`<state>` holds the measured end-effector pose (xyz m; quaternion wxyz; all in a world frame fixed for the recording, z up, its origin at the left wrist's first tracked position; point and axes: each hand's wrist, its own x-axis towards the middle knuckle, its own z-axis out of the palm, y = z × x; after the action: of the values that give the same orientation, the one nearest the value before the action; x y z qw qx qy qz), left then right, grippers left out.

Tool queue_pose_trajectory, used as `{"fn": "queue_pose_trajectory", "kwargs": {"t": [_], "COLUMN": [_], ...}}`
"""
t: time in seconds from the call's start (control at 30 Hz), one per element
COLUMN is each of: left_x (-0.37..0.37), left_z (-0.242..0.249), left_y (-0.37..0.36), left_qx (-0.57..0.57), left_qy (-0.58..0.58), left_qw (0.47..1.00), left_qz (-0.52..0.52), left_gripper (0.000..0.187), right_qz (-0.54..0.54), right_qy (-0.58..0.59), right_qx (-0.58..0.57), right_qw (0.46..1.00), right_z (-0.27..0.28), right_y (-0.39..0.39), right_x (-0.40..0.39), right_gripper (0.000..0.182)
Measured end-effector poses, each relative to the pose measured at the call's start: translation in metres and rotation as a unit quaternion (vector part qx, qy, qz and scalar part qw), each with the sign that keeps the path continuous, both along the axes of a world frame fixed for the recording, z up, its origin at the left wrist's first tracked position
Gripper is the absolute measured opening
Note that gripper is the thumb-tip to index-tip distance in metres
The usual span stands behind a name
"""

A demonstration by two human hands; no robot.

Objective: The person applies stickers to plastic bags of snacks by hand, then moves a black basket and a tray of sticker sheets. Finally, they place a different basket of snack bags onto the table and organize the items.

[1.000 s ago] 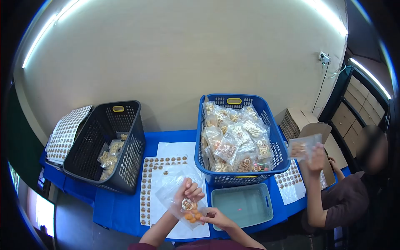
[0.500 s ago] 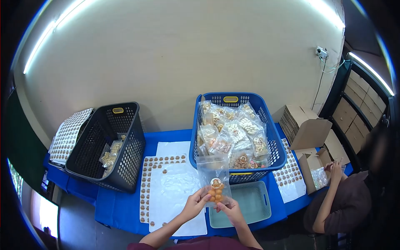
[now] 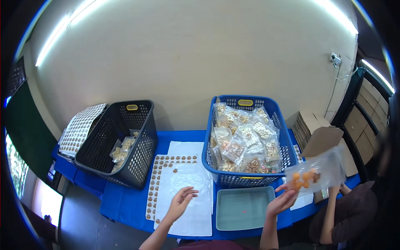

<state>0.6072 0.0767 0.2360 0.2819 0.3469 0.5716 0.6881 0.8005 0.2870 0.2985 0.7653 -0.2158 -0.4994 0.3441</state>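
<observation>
My right hand (image 3: 283, 201) is out to the right, its fingers at the lower left edge of a clear plastic bag (image 3: 323, 166) of round orange pieces. The bag is tilted and a little blurred, with a round brown sticker on it. It hangs in front of a co-worker's arm and covers part of a cardboard box. Over the white sticker sheet (image 3: 187, 225) my left hand (image 3: 182, 202) is open and holds nothing. Rows of round brown stickers run along that sheet's left and top edges.
A blue basket (image 3: 250, 178) heaped with bagged snacks stands behind a pale green tray (image 3: 222, 223). At left is a dark basket (image 3: 104, 166) with a few bags, beside stacked sticker sheets (image 3: 79, 133). Folded cardboard boxes (image 3: 310, 125) and a co-worker (image 3: 354, 208) are at right.
The bag has gone from in front of me to the far right with my right hand. My left hand has let go of it and moved left over the sheet. The view has shifted slightly.
</observation>
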Motion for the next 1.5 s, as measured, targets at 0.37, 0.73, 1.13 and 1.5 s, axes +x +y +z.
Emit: {"fn": "queue_pose_trajectory", "kwargs": {"t": [0.37, 0.73, 1.13, 1.5], "left_x": [-0.083, -0.180, -0.105, -0.067], "left_z": [0.055, 0.007, -0.042, -0.052], "left_y": [-0.116, -0.176, -0.235, -0.304], "left_qx": [-0.135, -0.312, -0.237, -0.244], "left_qy": [0.364, 0.502, 0.421, 0.357], "left_qw": [0.824, 0.633, 0.711, 0.784], "left_qz": [0.413, 0.500, 0.512, 0.445], "left_gripper": [0.021, 0.026, 0.017, 0.017], "right_qz": [0.432, 0.447, 0.506, 0.518], "right_qy": [-0.100, -0.269, -0.341, -0.402], "right_qx": [-0.339, -0.315, -0.257, -0.007], "right_qw": [0.830, 0.793, 0.750, 0.755], "right_z": [-0.046, -0.081, -0.077, -0.048], "right_y": [0.008, -0.076, -0.164, -0.247], "right_x": [-0.023, -0.045, -0.117, -0.229], "right_gripper": [0.031, 0.018, 0.011, 0.020]}}
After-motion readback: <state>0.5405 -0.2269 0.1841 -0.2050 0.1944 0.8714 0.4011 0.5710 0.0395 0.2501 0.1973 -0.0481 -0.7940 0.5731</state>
